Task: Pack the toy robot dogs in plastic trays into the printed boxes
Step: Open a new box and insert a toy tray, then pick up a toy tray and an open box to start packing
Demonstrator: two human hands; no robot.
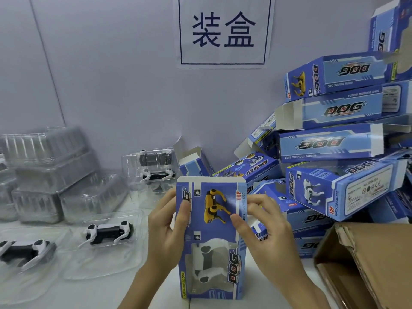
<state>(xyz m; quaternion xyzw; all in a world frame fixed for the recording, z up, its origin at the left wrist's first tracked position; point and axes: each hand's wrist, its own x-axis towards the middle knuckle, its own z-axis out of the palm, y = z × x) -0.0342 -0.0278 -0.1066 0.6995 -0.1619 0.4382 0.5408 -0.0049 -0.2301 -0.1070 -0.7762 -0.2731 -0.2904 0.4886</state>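
Note:
A blue printed box [211, 210] stands upright at the table's front centre. A white toy robot dog [208, 262] shows through its window. The top flap carries a yellow dog picture. My left hand [166, 228] grips the box's left edge, thumb on the front. My right hand [263, 228] pinches the flap's right edge. Two more dogs in clear plastic trays [107, 234] [24, 250] lie flat on the left. Another tray with a dog [153, 167] stands against the wall.
Stacks of empty clear trays [55, 172] fill the far left. A pile of blue boxes [334, 143], some with open ends, rises at the right. An open brown carton [365, 264] sits at the lower right. A paper sign [223, 30] hangs on the wall.

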